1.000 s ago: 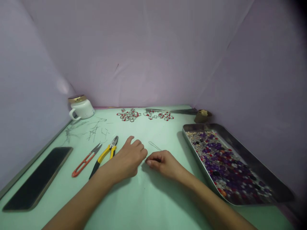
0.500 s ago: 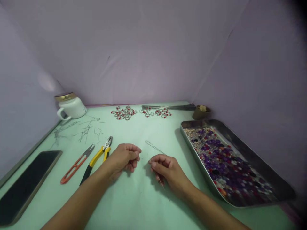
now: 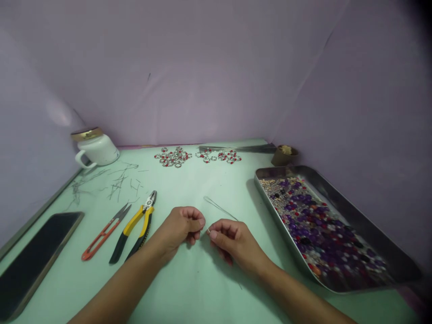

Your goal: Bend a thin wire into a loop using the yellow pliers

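Note:
My right hand (image 3: 231,238) pinches a thin metal wire (image 3: 219,208) on the pale green table (image 3: 202,279). The long end of the wire runs up and to the left past the knuckles, and a short tip pokes out toward my left hand. My left hand (image 3: 182,226) is curled shut just left of that tip, thumb pressed on the forefinger. Whether something tiny sits between those fingers is too small to tell. The two hands are almost touching.
Yellow-handled pliers (image 3: 135,224) and red thread snips (image 3: 104,233) lie left of my left hand. A steel tray (image 3: 367,234) of purple, red and white beads stands at right. Beaded rings (image 3: 173,157), a wire bundle (image 3: 243,148), a small cup (image 3: 284,156), a white jar (image 3: 94,146), wire offcuts (image 3: 114,182) and a dark phone (image 3: 30,258) lie about.
My left hand pulled back from the table and curled shut, then moved right toward the wire tip. My right hand lifted the wire slightly and drew nearer.

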`<state>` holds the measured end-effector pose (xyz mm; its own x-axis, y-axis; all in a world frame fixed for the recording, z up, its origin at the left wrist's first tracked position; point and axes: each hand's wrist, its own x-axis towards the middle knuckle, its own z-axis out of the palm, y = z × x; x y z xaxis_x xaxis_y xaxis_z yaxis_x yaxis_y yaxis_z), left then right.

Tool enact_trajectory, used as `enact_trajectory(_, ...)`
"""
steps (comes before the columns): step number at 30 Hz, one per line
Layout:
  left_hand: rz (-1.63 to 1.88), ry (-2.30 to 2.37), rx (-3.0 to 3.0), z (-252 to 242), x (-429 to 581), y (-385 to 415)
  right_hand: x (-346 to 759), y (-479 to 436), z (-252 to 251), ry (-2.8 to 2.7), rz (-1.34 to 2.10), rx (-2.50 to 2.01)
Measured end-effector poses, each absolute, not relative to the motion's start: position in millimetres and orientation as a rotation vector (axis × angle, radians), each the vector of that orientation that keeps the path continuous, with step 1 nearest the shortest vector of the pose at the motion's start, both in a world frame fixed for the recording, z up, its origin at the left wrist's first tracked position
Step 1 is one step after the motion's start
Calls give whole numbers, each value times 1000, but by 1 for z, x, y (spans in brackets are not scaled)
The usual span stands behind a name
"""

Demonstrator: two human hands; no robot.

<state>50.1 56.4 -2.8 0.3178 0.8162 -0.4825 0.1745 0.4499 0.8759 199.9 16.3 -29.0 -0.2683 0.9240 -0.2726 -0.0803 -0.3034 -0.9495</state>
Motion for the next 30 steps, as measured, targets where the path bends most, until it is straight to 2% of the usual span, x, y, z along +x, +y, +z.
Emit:
enact_trajectory(6, 571, 1360, 1296, 18, 47, 60, 199, 17, -28, -1088, 1655, -1243)
enact_trajectory(10, 452, 1818, 1824, 38, 17, 60, 199, 16, -29, -1034, 1636, -1236)
enact_trajectory(13, 95, 2153, 2007, 36, -11, 52, 199, 17, -31, -1021, 1630, -1226)
enact_trajectory(16, -267, 2229, 2100, 25, -27, 45, 199, 18, -32, -1038, 1626, -1229)
enact_trajectory(18, -385, 2212, 2068, 20, -29, 43, 199, 18, -32, -1037, 1626, -1239)
enact_trajectory(26, -344, 2250, 1980, 19, -21, 54, 198, 18, -31, -1049, 1628, -1239)
enact_trajectory(30, -204, 2171, 1865, 24, -25, 56, 198, 17, -29, -1035, 1625, -1227)
